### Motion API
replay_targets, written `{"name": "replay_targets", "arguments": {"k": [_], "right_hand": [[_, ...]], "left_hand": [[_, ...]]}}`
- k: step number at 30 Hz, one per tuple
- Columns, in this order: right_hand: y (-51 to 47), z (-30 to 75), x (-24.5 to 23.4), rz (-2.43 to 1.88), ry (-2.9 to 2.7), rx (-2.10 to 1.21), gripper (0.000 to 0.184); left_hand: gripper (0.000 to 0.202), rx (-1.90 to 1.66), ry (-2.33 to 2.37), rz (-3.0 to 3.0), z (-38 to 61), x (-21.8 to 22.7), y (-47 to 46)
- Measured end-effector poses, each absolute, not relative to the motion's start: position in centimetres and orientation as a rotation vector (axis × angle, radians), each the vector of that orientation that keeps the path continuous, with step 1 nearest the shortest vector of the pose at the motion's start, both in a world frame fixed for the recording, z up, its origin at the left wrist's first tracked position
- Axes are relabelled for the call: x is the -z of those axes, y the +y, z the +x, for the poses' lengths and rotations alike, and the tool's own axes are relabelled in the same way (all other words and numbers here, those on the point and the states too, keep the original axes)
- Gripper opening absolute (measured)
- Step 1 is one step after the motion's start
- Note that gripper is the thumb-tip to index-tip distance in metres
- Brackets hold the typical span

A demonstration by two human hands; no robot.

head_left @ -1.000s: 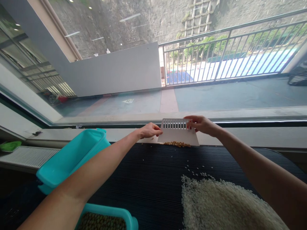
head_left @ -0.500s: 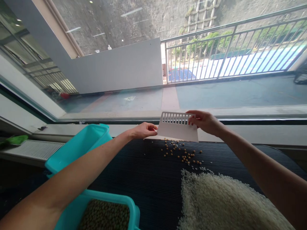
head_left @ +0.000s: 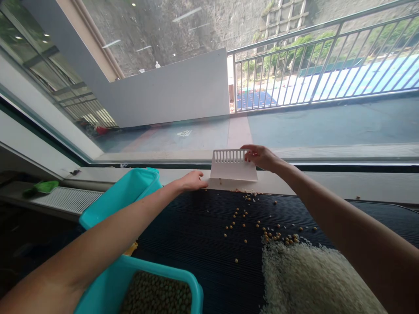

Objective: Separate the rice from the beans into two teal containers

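My right hand (head_left: pixel 260 157) grips the upper right corner of a white slotted plastic board (head_left: pixel 233 170), which stands tilted at the window-side edge of the black table. My left hand (head_left: pixel 192 180) is at that edge, left of the board, with fingers bent and thumb low; what they hold, if anything, I cannot make out. Pale grains (head_left: pixel 242 190) lie along the board's lower edge. Yellow soybeans (head_left: pixel 271 237) and a few rice grains are scattered over the black tabletop (head_left: pixel 209 244), towards a large rice heap (head_left: pixel 314 279).
A turquoise bin (head_left: pixel 196 290) holding round greenish-brown peas or beans (head_left: pixel 157 294) stands at the front left. Behind it is another turquoise container (head_left: pixel 121 198). The white window sill (head_left: pixel 314 187) and glass bound the far side. A green object (head_left: pixel 47 186) lies far left.
The white board has moved down and back to the sill, and both hands have shifted slightly left in view. Several soybeans have spread across the table towards the rice heap.
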State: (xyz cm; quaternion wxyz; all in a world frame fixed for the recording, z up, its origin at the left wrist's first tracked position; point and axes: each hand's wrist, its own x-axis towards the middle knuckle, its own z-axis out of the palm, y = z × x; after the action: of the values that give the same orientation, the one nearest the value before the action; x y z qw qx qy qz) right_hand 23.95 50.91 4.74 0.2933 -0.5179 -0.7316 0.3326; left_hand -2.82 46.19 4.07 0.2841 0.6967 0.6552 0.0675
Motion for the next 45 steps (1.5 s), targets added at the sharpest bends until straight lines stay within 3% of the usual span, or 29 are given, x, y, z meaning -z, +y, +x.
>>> {"name": "replay_targets", "arguments": {"k": [5, 11, 16, 29, 38, 45], "right_hand": [[51.5, 25.0, -4.7, -1.397, -1.978, -1.027, 0.030], [50.9, 26.4, -4.1, -1.387, -1.966, -1.183, 0.032], [49.6, 27.2, -3.4, -1.354, -1.899, -1.246, 0.040], [46.6, 26.1, -5.4, -1.320, -1.870, -0.969, 0.038], [42.4, 25.7, -6.0, -1.228, -1.921, -0.824, 0.039], [42.1, 28.9, -7.0, -1.280, -1.834, -0.608, 0.041]], "left_hand": [[0.065, -0.401, 1.671, 1.758, -1.6, -3.6, 47.1], [0.030, -0.542, 1.457, 1.618, 0.7, -2.1, 47.3], [0.024, -0.594, 1.414, 1.553, 1.3, -1.9, 46.9], [0.023, -0.627, 1.359, 1.563, 0.5, -4.0, 45.4], [0.025, -0.457, 1.314, 1.703, -1.0, -5.0, 42.6], [0.036, -0.288, 1.683, 1.909, -2.7, -5.3, 43.5]]}}
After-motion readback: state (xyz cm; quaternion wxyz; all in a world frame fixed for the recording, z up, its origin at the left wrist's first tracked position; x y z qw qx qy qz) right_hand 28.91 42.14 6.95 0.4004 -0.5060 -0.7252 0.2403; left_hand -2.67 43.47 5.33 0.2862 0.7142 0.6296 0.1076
